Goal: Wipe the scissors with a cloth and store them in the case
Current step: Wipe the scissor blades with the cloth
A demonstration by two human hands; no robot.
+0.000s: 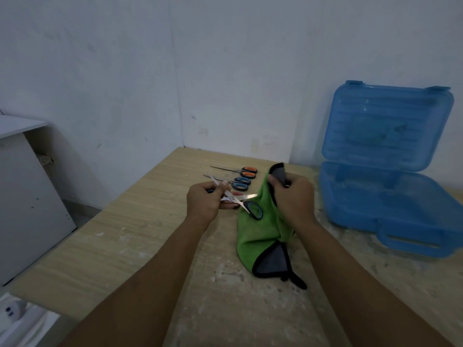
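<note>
Clearly, I saw the left hand (pixel 204 204) pinching the thin steel scissors (pixel 238 201) with curled fingers, one handle hidden in its palm, while the right hand (pixel 293 196) gripped the fuzzy green cloth (pixel 260 234), near the open translucent blue case (pixel 390 191).

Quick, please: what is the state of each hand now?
Left hand: holds the scissors, blades spread.
Right hand: grips the cloth.
</note>
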